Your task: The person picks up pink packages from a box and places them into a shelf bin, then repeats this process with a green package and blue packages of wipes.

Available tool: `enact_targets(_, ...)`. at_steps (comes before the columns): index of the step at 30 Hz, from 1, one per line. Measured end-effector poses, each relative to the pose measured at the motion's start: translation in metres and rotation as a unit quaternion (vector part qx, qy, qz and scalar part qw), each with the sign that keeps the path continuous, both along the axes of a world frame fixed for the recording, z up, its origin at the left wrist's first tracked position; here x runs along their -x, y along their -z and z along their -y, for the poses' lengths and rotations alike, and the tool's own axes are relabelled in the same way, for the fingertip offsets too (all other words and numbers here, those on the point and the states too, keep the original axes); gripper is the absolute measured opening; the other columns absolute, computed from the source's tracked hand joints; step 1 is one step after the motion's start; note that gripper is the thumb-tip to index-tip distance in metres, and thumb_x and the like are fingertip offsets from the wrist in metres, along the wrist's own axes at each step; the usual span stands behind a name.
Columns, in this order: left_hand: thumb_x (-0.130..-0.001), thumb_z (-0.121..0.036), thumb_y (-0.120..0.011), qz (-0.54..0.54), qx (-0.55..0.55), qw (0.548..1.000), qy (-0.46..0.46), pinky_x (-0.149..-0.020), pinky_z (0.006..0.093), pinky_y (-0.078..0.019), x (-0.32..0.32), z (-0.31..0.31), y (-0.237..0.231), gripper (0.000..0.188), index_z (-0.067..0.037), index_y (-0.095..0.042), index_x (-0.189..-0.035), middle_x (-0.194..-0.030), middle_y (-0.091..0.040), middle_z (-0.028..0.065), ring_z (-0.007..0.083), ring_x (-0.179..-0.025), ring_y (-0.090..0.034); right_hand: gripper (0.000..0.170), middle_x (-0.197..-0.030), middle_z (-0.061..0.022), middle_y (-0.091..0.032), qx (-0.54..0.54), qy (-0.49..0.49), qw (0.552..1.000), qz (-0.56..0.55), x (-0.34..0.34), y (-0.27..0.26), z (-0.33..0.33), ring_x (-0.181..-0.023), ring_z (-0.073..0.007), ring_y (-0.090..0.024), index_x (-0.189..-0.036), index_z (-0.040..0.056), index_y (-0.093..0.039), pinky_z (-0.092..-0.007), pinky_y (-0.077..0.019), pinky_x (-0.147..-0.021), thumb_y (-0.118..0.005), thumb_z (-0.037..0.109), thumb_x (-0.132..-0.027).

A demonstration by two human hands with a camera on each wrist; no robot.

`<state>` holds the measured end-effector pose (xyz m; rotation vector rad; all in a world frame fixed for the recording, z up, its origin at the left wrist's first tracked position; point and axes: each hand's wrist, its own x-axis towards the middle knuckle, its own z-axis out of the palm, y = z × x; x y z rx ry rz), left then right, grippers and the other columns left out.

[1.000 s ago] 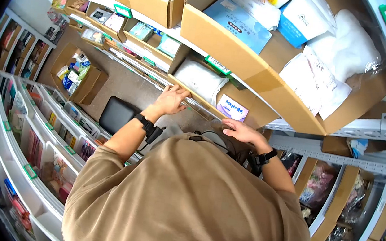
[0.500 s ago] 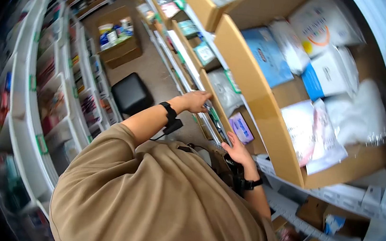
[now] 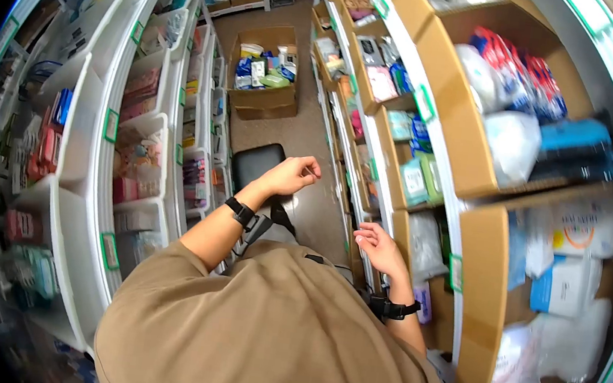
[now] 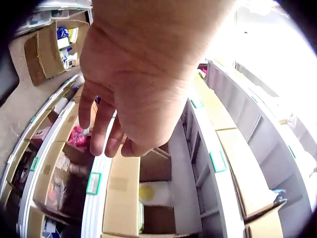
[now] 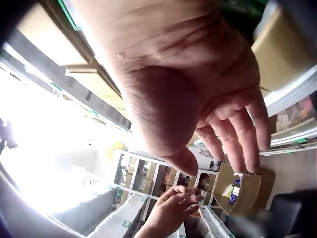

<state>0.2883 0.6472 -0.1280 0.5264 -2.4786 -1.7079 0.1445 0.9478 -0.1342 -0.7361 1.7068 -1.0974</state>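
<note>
Over the aisle floor in the head view, my left hand [image 3: 290, 176] hangs in the air with its fingers loosely bent and nothing in them. My right hand [image 3: 383, 252] is lower and to the right, beside the cardboard bins of the right shelf, its fingers relaxed and holding nothing. Nearest to it are a clear plastic-wrapped pack [image 3: 426, 244] and a purple box [image 3: 423, 303], which the wrist partly covers. In the left wrist view the left hand [image 4: 133, 94] shows an empty palm. The right wrist view shows the right hand [image 5: 198, 94] with spread, empty fingers.
An open carton [image 3: 262, 103] with several colourful packs stands on the aisle floor. Nearer is a black stool [image 3: 255, 163]. White shelves with plastic bins [image 3: 140, 161] line the left side; cardboard bins [image 3: 483, 287] with wrapped packs fill the right.
Both hands have left the edge of the cardboard bin on the right shelf. The view has turned left, so the aisle and carton now lie straight ahead.
</note>
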Motion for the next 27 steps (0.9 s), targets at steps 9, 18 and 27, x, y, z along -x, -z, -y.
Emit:
enact_targets(9,-0.086,-0.001,-0.058,-0.039,0.009,0.995,-0.086,-0.078,0.0298,-0.0521,-0.018,0.157,-0.042,0.004,-0.001,-0.055,-0.088,-0.099,-0.069,0.0104,0.0152,-0.086,-0.064,0.042,-0.111,-0.0135,-0.067,-0.005,-0.131,0.988,-0.084,0.020,-0.041,0.241,-0.096,-0.0176,-0.066,-0.126,-0.0017,-0.053,-0.0317,-0.0522,-0.085,-0.065,0.019,-0.092)
enact_targets(18,-0.087,0.004,-0.057,-0.023,-0.083,0.967,-0.240,-0.077,0.0238,-0.0485,-0.077,0.254,-0.009,0.008,-0.003,-0.056,-0.092,-0.105,-0.065,0.0048,0.0077,-0.088,-0.059,0.040,-0.108,-0.0137,-0.069,0.020,-0.234,0.968,-0.091,0.040,-0.030,0.425,-0.092,-0.0223,-0.067,-0.122,0.0000,-0.056,-0.0347,-0.0526,-0.083,-0.066,0.022,-0.090)
enact_targets(27,-0.089,0.001,-0.060,0.056,-0.047,0.941,-0.330,-0.076,0.0242,-0.0491,-0.085,0.324,-0.005,0.006,-0.002,-0.063,-0.093,-0.100,-0.069,0.0037,0.0074,-0.082,-0.059,0.035,-0.096,-0.0097,-0.071,0.026,-0.227,0.972,-0.054,0.096,0.020,0.566,-0.086,-0.0188,-0.068,-0.116,0.0013,-0.060,-0.0316,-0.0522,-0.078,-0.067,0.023,-0.089)
